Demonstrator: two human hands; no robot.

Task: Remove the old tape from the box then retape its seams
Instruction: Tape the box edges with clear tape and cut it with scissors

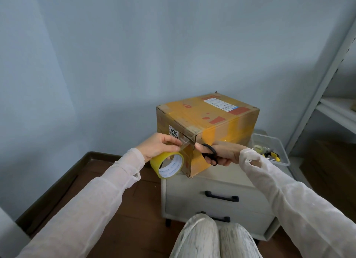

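Dull cardboard, shiny tape and gauzy cloth.
The brown cardboard box is matt and scuffed, banded with glossy yellow tape and paper labels. The yellow translucent plastic tape roll gleams around a white paper core. The black-handled scissors have smooth plastic grips. The surface, a white two-drawer cabinet, looks matt. Sleeves are thin pale cloth; the floor is dark wood.

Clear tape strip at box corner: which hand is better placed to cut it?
Right: the right hand grips black-handled scissors at the strip; the left hand holds the yellow tape roll.
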